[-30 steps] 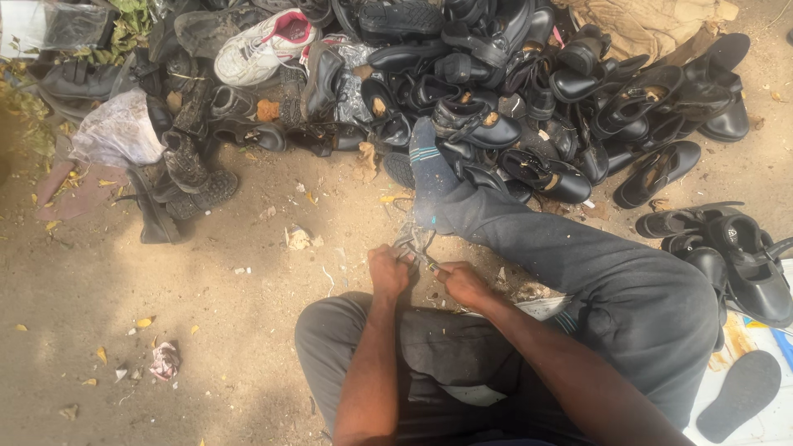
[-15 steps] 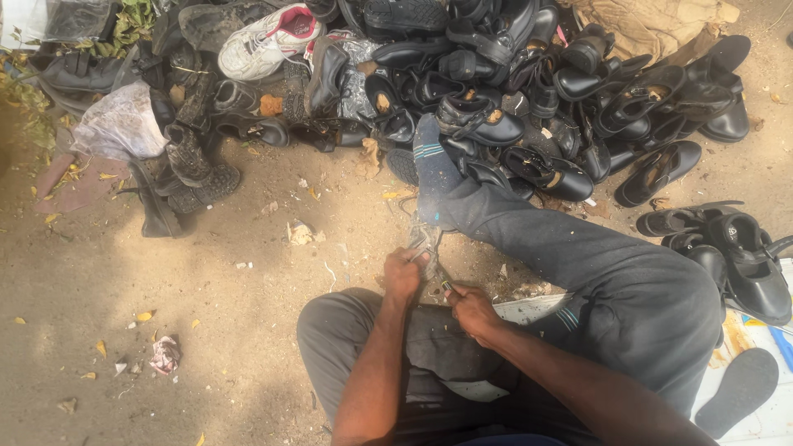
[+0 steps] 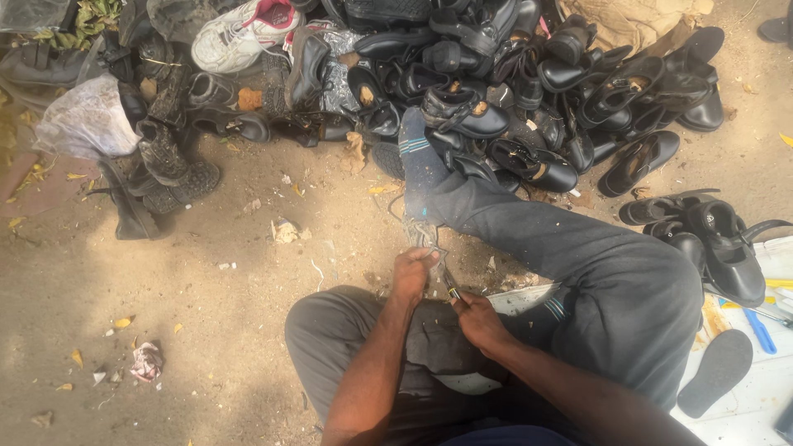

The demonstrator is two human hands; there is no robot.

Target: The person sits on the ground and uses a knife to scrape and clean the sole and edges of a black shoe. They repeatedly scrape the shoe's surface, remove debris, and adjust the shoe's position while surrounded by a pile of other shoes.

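Observation:
I sit on sandy ground with one leg stretched out and the other folded. My left hand (image 3: 413,272) grips a worn greyish shoe piece (image 3: 424,234) held upright between my legs. My right hand (image 3: 477,317) is closed on a small tool with a yellow and black handle (image 3: 453,292), its tip at the shoe piece just below my left hand. My socked foot (image 3: 419,154) points at a pile of shoes.
A big heap of black shoes (image 3: 529,91) lies ahead, with a white sneaker (image 3: 235,33) and dark boots (image 3: 161,165) at the left. A plastic bag (image 3: 83,120), more black sandals (image 3: 710,239), a loose sole (image 3: 717,372) and a blue tool (image 3: 758,329) lie around.
Both hands have drawn slightly closer to my body, and the right hand has shifted lower with the tool. The view has tilted a little.

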